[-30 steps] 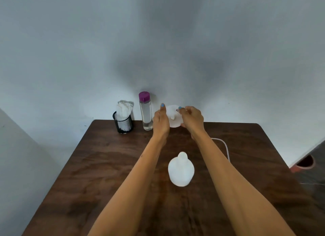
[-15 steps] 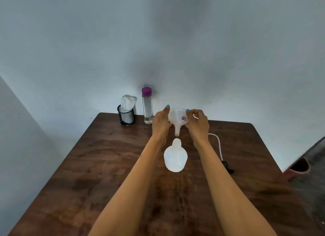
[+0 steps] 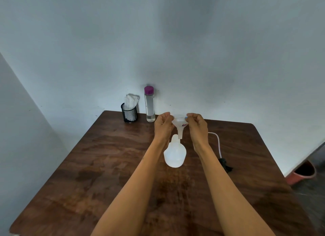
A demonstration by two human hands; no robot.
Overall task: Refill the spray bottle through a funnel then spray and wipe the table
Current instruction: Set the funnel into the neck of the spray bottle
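Fingers (image 3: 188, 116) of both hands pinch the white funnel (image 3: 179, 124) by its rim, holding its spout just above the open neck of the spray bottle (image 3: 174, 153), which stands mid-counter (image 3: 105, 165), apparently to seat it.

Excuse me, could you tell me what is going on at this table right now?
A person holds a white funnel by its rim, left hand and right hand pinching opposite sides. Its spout hangs just above the open neck of a white spray bottle standing on the wooden table. A purple-capped clear bottle waits by the wall, still capped.
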